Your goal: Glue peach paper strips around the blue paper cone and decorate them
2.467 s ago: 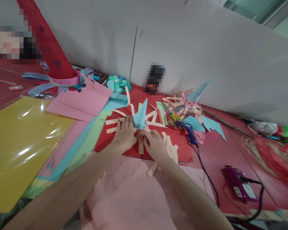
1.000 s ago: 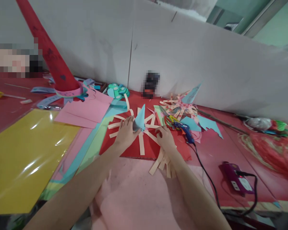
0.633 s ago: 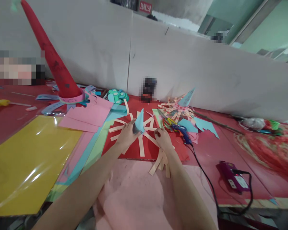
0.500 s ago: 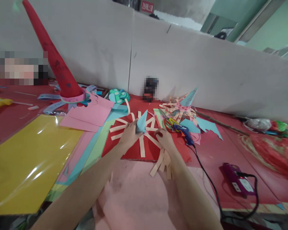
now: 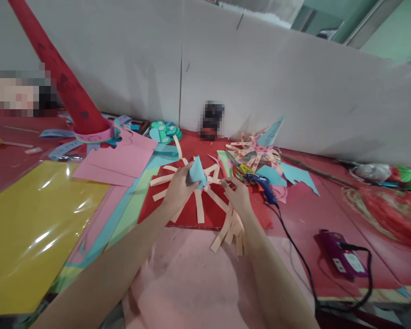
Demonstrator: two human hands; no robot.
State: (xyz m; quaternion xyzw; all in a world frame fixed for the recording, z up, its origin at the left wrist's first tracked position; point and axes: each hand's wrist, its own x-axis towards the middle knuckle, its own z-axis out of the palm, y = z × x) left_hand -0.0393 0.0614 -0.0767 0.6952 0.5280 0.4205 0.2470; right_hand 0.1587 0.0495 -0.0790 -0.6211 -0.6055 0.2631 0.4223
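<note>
My left hand [image 5: 176, 186] is closed around a light blue paper cone [image 5: 196, 172], its tip pointing up. Cream paper strips [image 5: 199, 208] spread outward from the cone's base like rays over a red board [image 5: 150, 211]. To the right, my right hand [image 5: 238, 194] has its fingers pinched at the outer end of one strip [image 5: 213, 180]. Several loose strips [image 5: 221, 237] lie below my right wrist, partly hidden by the forearm.
A blue glue gun [image 5: 265, 186] lies right of the board, its black cable trailing to a purple power box [image 5: 342, 256]. Behind stands a finished-looking cone with patterned strips [image 5: 256, 148]. Yellow sheets [image 5: 44, 228], pink paper [image 5: 123, 157] and a tall red cone [image 5: 71, 87] occupy the left.
The blue cone has tilted, so more of its base shows, and my left hand has shifted with it. My right fingers stay by the strip's end. The camera view has moved slightly.
</note>
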